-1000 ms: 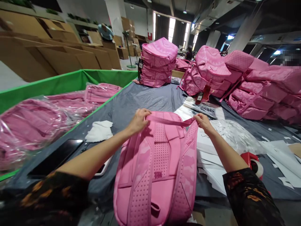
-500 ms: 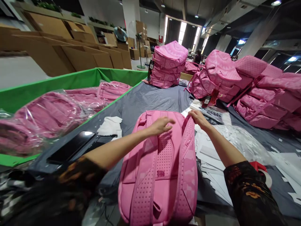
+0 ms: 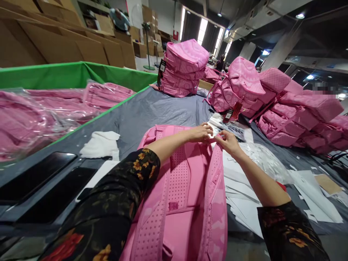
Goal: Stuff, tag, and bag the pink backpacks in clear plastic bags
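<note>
While the pink backpack (image 3: 181, 192) lies at the near edge of the bench (image 3: 176, 108), the room on that surface spreads beyond its far end — between the green wall (image 3: 81, 70) and the stacked backpacks (image 3: 185, 67). White sheets (image 3: 244, 204) crowd its right side. Its strapped back faces up, its long axis running away from the person. The right hand (image 3: 230, 142) pinches the shoulder strap (image 3: 212, 203) at its far end; the left hand (image 3: 199, 133) curls just beside — whether gripping, I cannot tell.
</note>
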Tool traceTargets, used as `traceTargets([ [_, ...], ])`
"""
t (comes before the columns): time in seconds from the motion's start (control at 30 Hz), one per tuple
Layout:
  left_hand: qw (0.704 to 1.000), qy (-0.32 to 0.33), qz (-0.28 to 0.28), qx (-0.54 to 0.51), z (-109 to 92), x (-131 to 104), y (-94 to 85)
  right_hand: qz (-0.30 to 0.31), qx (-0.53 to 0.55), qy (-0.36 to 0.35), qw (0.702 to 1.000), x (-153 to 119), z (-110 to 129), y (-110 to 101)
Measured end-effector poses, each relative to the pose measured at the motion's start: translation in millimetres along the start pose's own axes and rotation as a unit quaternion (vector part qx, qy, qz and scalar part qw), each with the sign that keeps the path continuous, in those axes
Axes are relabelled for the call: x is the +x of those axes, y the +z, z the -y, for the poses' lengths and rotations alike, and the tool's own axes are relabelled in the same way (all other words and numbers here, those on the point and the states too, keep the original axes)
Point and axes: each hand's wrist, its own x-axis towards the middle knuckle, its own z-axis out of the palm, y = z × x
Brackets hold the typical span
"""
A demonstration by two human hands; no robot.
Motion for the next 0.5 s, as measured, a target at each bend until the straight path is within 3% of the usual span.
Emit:
traceTargets([
  [0.1, 0.996, -0.017, 0.016, 0.083, -10.0, -28.7, -9.2, -0.001, 0.060, 0.025, 0.998, 3.7, 0.3, -0.6],
  [0.17, 0.994, -0.026, 0.020, 0.104, -30.4, -51.6, -7.4, 0.016, 0.104, 0.037, 0.994, 6.2, 2.8, 0.5],
  [0.27, 0.985, -0.063, 0.033, 0.156, -77.4, -88.3, 3.7, 0.094, 0.153, 0.021, 0.984, 11.4, 7.1, 10.3],
  [0.37, 0.966, -0.168, 0.050, 0.191, -128.9, -126.9, 18.0, 0.164, 0.156, -0.025, 0.974, 23.2, 8.7, 26.8],
  [0.43, 0.968, -0.188, 0.060, 0.158, -160.5, -154.0, 29.2, 0.150, 0.155, -0.054, 0.975, 35.9, 7.2, 36.2],
  [0.5, 0.980, -0.161, 0.068, 0.096, -190.3, -179.7, 42.1, 0.128, 0.156, -0.068, 0.977, 50.2, 4.0, 43.1],
])
